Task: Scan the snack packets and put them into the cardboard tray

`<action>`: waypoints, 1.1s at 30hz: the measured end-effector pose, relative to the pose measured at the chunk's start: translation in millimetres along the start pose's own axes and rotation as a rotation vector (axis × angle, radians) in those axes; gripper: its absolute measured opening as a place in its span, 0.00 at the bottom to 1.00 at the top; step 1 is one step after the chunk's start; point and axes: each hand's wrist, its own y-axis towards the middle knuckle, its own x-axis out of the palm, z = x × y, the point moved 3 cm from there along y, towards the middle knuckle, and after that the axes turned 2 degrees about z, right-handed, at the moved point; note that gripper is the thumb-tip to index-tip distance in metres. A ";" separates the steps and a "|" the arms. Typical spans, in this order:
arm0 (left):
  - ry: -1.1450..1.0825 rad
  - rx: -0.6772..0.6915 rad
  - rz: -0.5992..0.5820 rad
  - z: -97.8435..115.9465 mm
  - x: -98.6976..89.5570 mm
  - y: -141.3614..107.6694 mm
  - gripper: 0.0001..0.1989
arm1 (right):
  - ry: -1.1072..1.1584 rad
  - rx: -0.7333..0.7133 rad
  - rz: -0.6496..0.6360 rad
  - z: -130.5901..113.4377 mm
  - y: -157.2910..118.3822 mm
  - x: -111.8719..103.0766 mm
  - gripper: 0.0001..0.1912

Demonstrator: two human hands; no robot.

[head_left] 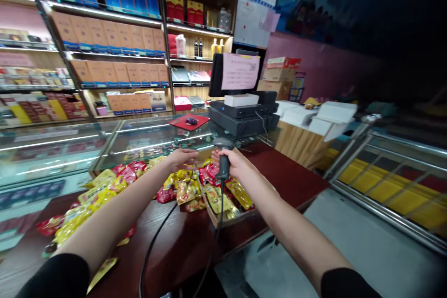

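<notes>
Grey corded barcode scanner (223,163) clenched in right hand (236,165); left hand (183,158) open, empty, above heaped red-and-yellow foil snack packets (185,191).

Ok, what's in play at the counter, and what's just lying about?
In play:
- right hand, gripping a corded barcode scanner
- left hand, open above red and yellow foil snack packets
- shallow tray holding some packets

Lying about:
- checkout terminal
- red mat
- shelves of boxed goods
</notes>
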 end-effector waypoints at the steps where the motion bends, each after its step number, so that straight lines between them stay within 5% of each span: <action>1: 0.000 0.011 0.009 1.4 -19.0 -10.8 0.19 | 0.009 0.028 -0.058 9.3 0.6 14.9 0.07; 8: 0.043 0.082 0.232 -11.0 -142.8 -83.8 0.22 | -0.046 0.214 -0.212 85.7 3.9 109.5 0.07; 15: 0.295 0.189 0.561 -66.1 -212.6 -111.6 0.20 | -0.101 0.266 -0.274 163.6 2.1 166.7 0.06; 22: 0.474 0.216 0.702 -96.7 -214.2 -98.5 0.22 | -0.151 0.206 -0.188 210.4 15.0 189.5 0.07; 26: 0.826 0.329 0.770 -95.9 -205.5 -95.8 0.20 | -0.151 0.156 -0.154 219.0 18.0 197.1 0.11; 33: 1.062 0.247 0.755 -104.8 -188.5 -98.6 0.21 | -0.133 0.110 -0.129 227.5 16.7 200.8 0.09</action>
